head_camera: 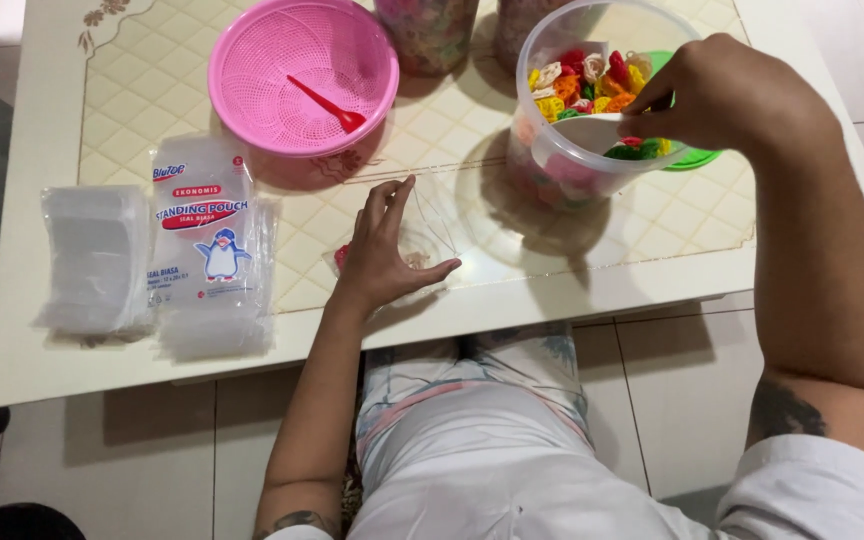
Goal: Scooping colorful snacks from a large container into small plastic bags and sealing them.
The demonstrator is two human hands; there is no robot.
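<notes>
Head view, hands: two, both the person's own, over a low white table (552, 300).
Left hand (384, 250): fingers spread and half curled, thumb out; it held up the mouth of one clear pouch (430, 228) near the table's front edge, close to the middle.
Clear pouch: one in hand, standing just to the thumb side of the left hand, a few pieces already at its bottom.
Right hand (722, 95): closed around one white scoop (592, 132), dipped over the rim of the tub.
Tub (562, 165): one, clear plastic, tilted toward the person, toward the table's right back part, filled with coloured crackers (582, 85); just right of the pouch.
Green lid (694, 156): one, partly hidden behind the tub.
Pink strainer bowl (302, 75): one, at the back edge, with one red spoon (327, 103) inside.
Jars (427, 35): two, at the back edge, cut off by the frame.
Pouch packs: two stacks near the left front corner, one printed (202, 230), one plain (97, 255).
</notes>
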